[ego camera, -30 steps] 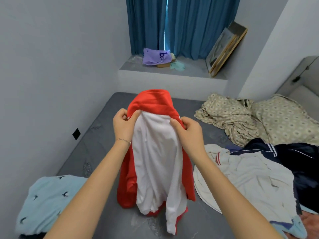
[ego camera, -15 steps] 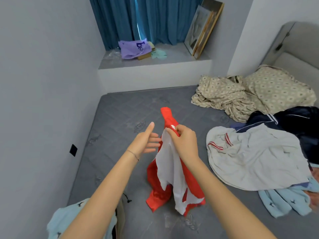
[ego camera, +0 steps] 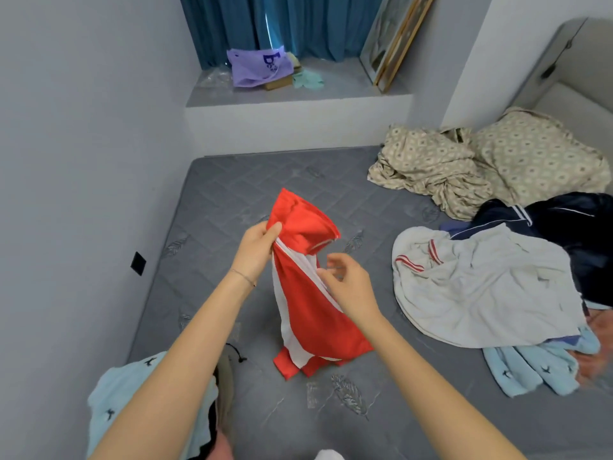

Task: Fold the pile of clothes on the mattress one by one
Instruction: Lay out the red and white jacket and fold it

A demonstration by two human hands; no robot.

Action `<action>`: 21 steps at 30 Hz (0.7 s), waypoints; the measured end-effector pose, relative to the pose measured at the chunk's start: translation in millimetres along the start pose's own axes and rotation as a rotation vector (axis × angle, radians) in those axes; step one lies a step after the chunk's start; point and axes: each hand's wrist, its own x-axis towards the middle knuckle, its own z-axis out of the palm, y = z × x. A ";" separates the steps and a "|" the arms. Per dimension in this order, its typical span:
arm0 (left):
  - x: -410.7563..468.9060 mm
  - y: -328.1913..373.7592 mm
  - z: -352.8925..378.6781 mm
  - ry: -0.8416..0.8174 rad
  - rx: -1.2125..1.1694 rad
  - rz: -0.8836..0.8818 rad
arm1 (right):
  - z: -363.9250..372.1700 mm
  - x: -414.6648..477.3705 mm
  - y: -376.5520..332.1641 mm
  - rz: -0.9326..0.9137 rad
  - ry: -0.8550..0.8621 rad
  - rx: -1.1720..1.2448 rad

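A red garment with white lining and a white zip edge [ego camera: 308,310] hangs upright over the grey mattress [ego camera: 232,200], its lower end resting on the surface. My left hand [ego camera: 257,250] grips its bunched top. Beside the zip edge, my right hand [ego camera: 350,283] has its fingers loosely spread, fingertips at the white strip and holding nothing. The unfolded pile lies to the right: a white top with red stripes [ego camera: 481,287], a navy garment [ego camera: 570,220] and a light blue piece [ego camera: 530,366].
A light blue garment [ego camera: 132,386] lies at the lower left by my left arm. Crumpled beige bedding [ego camera: 431,167] and a matching pillow [ego camera: 537,161] sit at the back right. The window ledge [ego camera: 298,97] holds a purple bag [ego camera: 258,66] and a leaning frame [ego camera: 394,38]. A wall runs along the left.
The garment passed from my right hand to my left, which now grips its top. My right hand let go and moved lower along the zip. The red side now faces me.
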 end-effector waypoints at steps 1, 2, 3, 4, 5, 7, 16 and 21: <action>-1.5 9.0 0.2 -0.011 -0.011 0.047 | -8.5 3.9 4.5 0.029 -0.003 -0.003; -3.6 18.6 1.3 -0.029 -0.022 0.086 | -16.8 8.3 7.7 0.052 -0.014 -0.002; -6.1 28.7 2.9 -0.052 -0.034 0.117 | -24.8 13.5 8.1 0.070 -0.029 0.007; -9.3 38.8 5.3 -0.072 -0.049 0.145 | -32.4 18.6 6.1 0.077 -0.048 0.030; -12.8 48.4 7.5 -0.087 -0.069 0.167 | -40.0 23.6 1.8 0.068 -0.072 0.067; -22.1 65.9 9.7 -0.118 -0.117 0.216 | -53.9 34.4 -7.0 -0.008 -0.139 0.138; -69.4 114.3 0.7 -0.179 -0.204 0.381 | -78.9 12.7 -39.1 -0.121 -0.616 0.196; -79.1 115.5 -9.4 0.097 -0.326 0.389 | -88.7 0.2 -47.0 -0.195 -0.512 0.227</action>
